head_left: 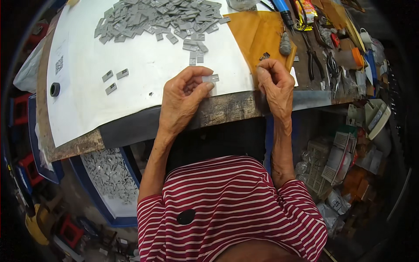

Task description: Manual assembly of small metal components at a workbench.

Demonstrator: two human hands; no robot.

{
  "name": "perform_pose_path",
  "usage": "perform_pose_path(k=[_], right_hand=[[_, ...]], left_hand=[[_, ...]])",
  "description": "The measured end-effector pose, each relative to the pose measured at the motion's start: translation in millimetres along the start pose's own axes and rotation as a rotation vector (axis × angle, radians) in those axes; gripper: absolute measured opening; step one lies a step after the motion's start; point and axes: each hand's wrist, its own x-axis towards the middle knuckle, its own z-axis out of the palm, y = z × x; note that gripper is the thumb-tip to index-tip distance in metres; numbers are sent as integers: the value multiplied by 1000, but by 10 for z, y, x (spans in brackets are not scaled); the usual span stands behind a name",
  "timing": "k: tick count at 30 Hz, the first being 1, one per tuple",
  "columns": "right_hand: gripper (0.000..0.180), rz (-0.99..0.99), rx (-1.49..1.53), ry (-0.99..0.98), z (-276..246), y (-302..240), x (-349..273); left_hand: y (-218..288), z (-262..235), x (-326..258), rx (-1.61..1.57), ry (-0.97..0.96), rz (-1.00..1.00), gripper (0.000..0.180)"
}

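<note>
My left hand (pixel 183 96) pinches a small grey rectangular piece (pixel 212 78) between thumb and fingertips, just above the white sheet near the table's front edge. To its right, my right hand (pixel 277 85) is closed with thumb and forefinger together over the brown paper (pixel 244 32); whatever it may hold is too small to make out. A few tiny dark parts (pixel 265 56) lie on the brown paper just beyond those fingertips. Farther back spreads a large heap of similar grey pieces (pixel 161 17). Three grey pieces with dark inserts (pixel 122 73) lie apart at left.
A black ring (pixel 55 89) sits on the white sheet (pixel 144 56) at far left. Pliers (pixel 314 63), a blue-handled tool (pixel 283 12) and clutter crowd the right side. Below the table at left stands a blue tray (pixel 131 166) of grey pieces; baskets (pixel 338 157) lie at lower right.
</note>
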Motion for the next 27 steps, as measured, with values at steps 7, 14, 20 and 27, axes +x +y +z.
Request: perform_pose_path(k=[7,14,20,27], right_hand=[[9,88,146,-190,289,-176,-31],[10,145,270,-262,374,-204,-34],[10,157,262,-285,424,-233,-81],[10,178,306,-311,468,-228,-129]], left_hand=[[17,-24,-5,-1,-14,-30,21],[0,-37,-4,-44,-14,-26,20],[-53,-1,-18,12,27,45,10],[-32,46,-51,256,88,198,8]])
